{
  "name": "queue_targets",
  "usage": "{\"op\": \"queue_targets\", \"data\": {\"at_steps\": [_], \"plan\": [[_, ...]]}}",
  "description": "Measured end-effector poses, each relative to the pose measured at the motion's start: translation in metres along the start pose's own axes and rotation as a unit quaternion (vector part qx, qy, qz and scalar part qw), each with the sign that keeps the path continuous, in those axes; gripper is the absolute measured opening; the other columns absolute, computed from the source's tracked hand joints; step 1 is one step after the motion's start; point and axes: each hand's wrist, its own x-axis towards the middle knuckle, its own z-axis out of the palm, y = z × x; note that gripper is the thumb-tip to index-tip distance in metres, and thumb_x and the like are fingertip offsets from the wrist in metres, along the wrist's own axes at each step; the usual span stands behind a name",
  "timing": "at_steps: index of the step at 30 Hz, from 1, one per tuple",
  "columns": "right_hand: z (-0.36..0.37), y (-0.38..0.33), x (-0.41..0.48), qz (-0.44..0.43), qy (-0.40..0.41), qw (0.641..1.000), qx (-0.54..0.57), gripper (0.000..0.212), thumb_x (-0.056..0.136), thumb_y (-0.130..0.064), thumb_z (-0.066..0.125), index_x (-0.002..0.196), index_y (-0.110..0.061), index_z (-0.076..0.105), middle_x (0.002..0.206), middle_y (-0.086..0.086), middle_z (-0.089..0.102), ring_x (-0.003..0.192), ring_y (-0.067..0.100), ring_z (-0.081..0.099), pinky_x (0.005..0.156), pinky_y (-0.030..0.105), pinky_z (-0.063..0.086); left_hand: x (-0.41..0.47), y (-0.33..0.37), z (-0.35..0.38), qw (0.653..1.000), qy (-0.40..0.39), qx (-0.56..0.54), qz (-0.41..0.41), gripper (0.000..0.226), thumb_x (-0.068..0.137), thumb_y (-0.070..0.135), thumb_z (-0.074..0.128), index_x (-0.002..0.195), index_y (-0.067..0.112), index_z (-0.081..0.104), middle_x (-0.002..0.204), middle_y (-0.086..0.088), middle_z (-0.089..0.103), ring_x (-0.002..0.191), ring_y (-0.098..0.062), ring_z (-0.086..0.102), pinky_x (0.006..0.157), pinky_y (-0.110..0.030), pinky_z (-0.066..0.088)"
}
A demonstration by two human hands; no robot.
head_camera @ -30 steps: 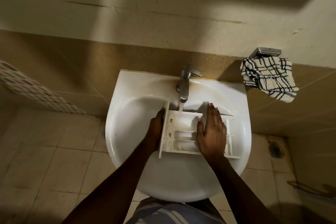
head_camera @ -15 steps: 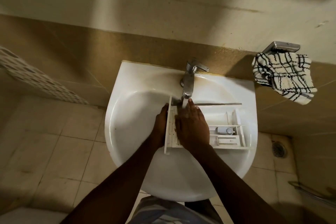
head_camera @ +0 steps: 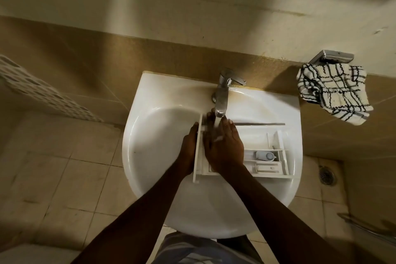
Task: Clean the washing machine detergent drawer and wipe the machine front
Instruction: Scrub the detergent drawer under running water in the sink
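1. Water (head_camera: 216,126) runs from the tap (head_camera: 222,94) onto the left end of the detergent drawer (head_camera: 252,137), which lies inside the sink (head_camera: 154,135), right side up with its compartments open to the top.
2. Long axis of the drawer goes left to right across the basin. The front panel (head_camera: 197,150) is at the left end, and the small compartments with the grey cap (head_camera: 265,156) are at the right end.
3. The left hand (head_camera: 188,146) is against the outer face of the front panel. Its grip seems to be closed on the panel to steady the drawer, but the panel hides most of the fingers.
4. The right hand (head_camera: 222,148) lies flat in the left compartment, just beside the panel and under the stream. Its fingers are straight and a little spread; it holds nothing and only presses on the plastic.
5. I judge that the rinsing step is in hand. The compartments not yet under the water lie to the right of the right hand, so this hand is the nearer one. The next move should go rightward along the long axis, or the left hand should pull the drawer leftward under the tap.
6. A checked cloth (head_camera: 332,92) hangs on the wall to the right, well apart from the sink.
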Motion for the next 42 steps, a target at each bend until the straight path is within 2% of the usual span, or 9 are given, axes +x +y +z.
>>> {"op": "queue_targets", "data": {"at_steps": [3,8,15,19,23,29,33,37,42], "plan": [[-0.002,-0.009,-0.021,-0.027,0.033,0.999,-0.009,0.059,0.099,-0.035,0.044,0.154,-0.018,0.028,0.154,0.013,0.038,0.141,0.031,0.037,0.113,0.042,0.035,-0.001,0.001,0.001,1.000,0.023,0.003,0.008,0.048,0.101,0.049,0.046,0.105,0.010,0.074,0.105,-0.017,0.073,0.100,-0.029,0.069,0.090,-0.039,0.052],[-0.003,-0.004,-0.088,-0.086,-0.024,0.996,-0.031,0.057,0.102,-0.037,0.025,0.156,-0.019,0.022,0.161,0.000,0.021,0.151,0.018,0.013,0.121,0.039,0.018,0.000,0.003,0.002,1.000,0.017,0.009,-0.013,0.053,0.100,0.051,0.043,0.106,0.006,0.071,0.093,-0.013,0.074,0.083,-0.026,0.071,0.084,-0.040,0.055],[-0.003,-0.001,-0.014,-0.016,-0.010,1.000,-0.011,0.059,0.101,-0.047,0.018,0.149,-0.019,0.039,0.159,0.009,0.028,0.148,0.026,0.023,0.121,0.039,0.020,-0.005,0.003,0.004,1.000,0.014,0.009,-0.007,0.050,0.101,0.049,0.043,0.103,0.009,0.073,0.097,-0.014,0.074,0.091,-0.026,0.071,0.084,-0.036,0.054],[0.000,-0.005,-0.011,-0.017,0.013,1.000,0.014,0.055,0.103,-0.039,0.029,0.156,-0.023,0.021,0.154,0.016,0.036,0.143,0.031,0.033,0.116,0.041,0.032,-0.006,0.003,0.005,1.000,0.010,-0.003,0.001,0.047,0.102,0.047,0.044,0.102,0.011,0.074,0.100,-0.013,0.076,0.096,-0.025,0.071,0.084,-0.035,0.053],[-0.002,-0.007,-0.074,-0.072,-0.004,0.997,-0.005,0.057,0.102,-0.035,0.027,0.156,-0.016,0.021,0.162,0.003,0.022,0.150,0.021,0.016,0.121,0.041,0.022,-0.006,0.004,0.005,1.000,0.018,0.004,-0.006,0.050,0.101,0.050,0.043,0.107,0.010,0.071,0.102,-0.016,0.074,0.095,-0.030,0.071,0.087,-0.040,0.055],[-0.004,0.001,-0.084,-0.112,-0.019,0.993,-0.021,0.056,0.102,-0.036,0.025,0.155,-0.020,0.024,0.161,-0.001,0.023,0.150,0.019,0.016,0.121,0.041,0.021,-0.002,0.002,0.002,1.000,0.024,0.014,-0.004,0.052,0.099,0.053,0.044,0.109,0.009,0.070,0.104,-0.017,0.072,0.096,-0.032,0.069,0.096,-0.047,0.053],[-0.007,0.008,-0.017,-0.051,-0.016,0.999,-0.004,0.057,0.102,-0.045,0.018,0.155,-0.025,0.022,0.162,0.006,0.020,0.150,0.025,0.017,0.121,0.042,0.021,-0.004,0.001,0.003,1.000,-0.001,0.009,-0.004,0.052,0.101,0.051,0.042,0.109,0.011,0.073,0.104,-0.015,0.074,0.095,-0.027,0.071,0.083,-0.038,0.054],[-0.004,-0.001,-0.004,-0.019,0.011,1.000,0.009,0.057,0.101,-0.038,0.039,0.154,-0.020,0.026,0.156,0.018,0.031,0.146,0.033,0.027,0.120,0.041,0.023,-0.007,0.002,0.006,1.000,0.001,0.000,0.003,0.048,0.102,0.047,0.041,0.105,0.012,0.073,0.102,-0.012,0.076,0.097,-0.025,0.072,0.087,-0.037,0.054],[0.002,-0.008,-0.077,-0.064,0.018,0.998,-0.003,0.057,0.102,-0.033,0.031,0.155,-0.015,0.023,0.161,0.003,0.022,0.150,0.020,0.015,0.121,0.041,0.021,-0.003,0.000,0.001,1.000,0.021,0.014,0.001,0.057,0.093,0.058,0.050,0.111,0.008,0.072,0.111,-0.020,0.072,0.107,-0.037,0.068,0.100,-0.046,0.051]]}}
